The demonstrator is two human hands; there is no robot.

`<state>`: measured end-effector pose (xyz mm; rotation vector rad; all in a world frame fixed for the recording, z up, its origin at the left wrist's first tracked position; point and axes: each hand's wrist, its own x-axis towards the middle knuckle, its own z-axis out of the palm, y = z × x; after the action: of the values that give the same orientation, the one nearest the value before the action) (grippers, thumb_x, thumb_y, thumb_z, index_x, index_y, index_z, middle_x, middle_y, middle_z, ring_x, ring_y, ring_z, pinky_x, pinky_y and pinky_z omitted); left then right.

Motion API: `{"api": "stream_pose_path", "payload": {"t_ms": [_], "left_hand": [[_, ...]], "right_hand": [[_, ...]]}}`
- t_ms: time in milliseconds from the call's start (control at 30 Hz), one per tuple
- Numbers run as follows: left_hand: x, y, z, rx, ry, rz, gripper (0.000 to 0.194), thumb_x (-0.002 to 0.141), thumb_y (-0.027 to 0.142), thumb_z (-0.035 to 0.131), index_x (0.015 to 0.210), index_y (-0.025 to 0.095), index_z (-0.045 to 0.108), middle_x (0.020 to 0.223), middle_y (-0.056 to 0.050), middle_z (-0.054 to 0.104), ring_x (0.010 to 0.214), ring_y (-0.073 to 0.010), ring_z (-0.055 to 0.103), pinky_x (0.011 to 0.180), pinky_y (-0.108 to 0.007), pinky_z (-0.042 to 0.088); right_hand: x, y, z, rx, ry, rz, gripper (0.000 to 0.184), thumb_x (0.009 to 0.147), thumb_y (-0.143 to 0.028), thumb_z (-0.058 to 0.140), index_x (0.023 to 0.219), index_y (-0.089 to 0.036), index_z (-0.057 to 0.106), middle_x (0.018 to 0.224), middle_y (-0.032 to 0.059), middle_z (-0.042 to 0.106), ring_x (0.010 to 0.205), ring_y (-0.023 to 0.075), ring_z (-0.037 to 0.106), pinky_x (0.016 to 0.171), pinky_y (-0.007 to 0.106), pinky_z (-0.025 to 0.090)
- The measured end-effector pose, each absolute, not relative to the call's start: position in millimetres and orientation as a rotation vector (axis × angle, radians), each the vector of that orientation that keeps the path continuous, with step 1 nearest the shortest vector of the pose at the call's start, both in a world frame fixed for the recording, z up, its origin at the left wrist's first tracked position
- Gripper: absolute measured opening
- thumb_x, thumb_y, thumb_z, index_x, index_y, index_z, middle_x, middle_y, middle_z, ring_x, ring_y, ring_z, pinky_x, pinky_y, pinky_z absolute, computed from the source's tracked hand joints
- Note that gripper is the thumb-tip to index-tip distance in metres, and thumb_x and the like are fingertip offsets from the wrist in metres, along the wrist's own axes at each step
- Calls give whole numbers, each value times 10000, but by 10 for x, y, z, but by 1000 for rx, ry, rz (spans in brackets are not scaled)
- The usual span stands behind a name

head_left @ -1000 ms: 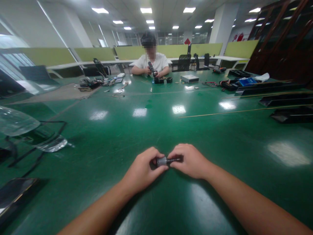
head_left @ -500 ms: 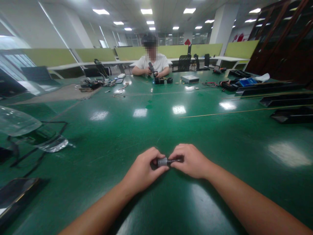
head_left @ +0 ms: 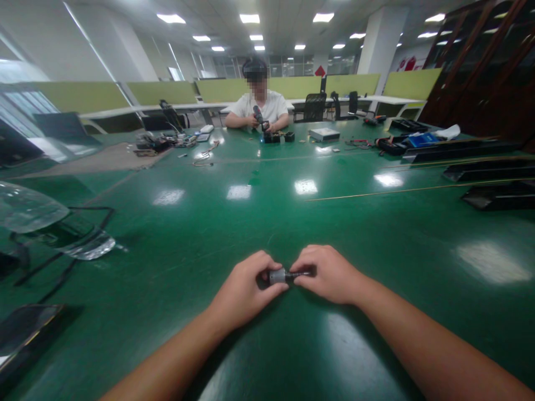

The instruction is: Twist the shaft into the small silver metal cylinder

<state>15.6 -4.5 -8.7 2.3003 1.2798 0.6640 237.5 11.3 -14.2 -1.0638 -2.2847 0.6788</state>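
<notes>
Right fingers [head_left: 301, 260]: shifted slightly rightward, pinching the rod [head_left: 298, 274]
Left fingers [head_left: 275, 291]: closed around the cylinder [head_left: 277, 276]
Bottle [head_left: 31, 207]: transparent, contents unclear

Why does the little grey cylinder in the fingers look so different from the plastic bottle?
The grey cylinder is small, tucked within the fingers, while the plastic bottle is much bigger. The cylinder is grey and not see-through; the bottle is clear. The left hand holds the cylinder, but no hand holds the bottle. Both have rounded sides.
</notes>
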Motion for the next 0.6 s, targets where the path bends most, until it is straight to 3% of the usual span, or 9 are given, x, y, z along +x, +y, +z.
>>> {"api": "stream_pose_path", "payload": {"t_ms": [600], "left_hand": [[168, -39, -63, 2304, 1267, 658, 158, 793, 280, 712, 886, 185, 626, 798, -1, 593, 725, -156, 574, 663, -257, 434]], "right_hand": [[2416, 96, -94, -1084, -2296, 699, 117, 759, -186, 709, 868, -207, 748, 805, 24, 695, 775, 155, 597, 716, 265, 434]]}}
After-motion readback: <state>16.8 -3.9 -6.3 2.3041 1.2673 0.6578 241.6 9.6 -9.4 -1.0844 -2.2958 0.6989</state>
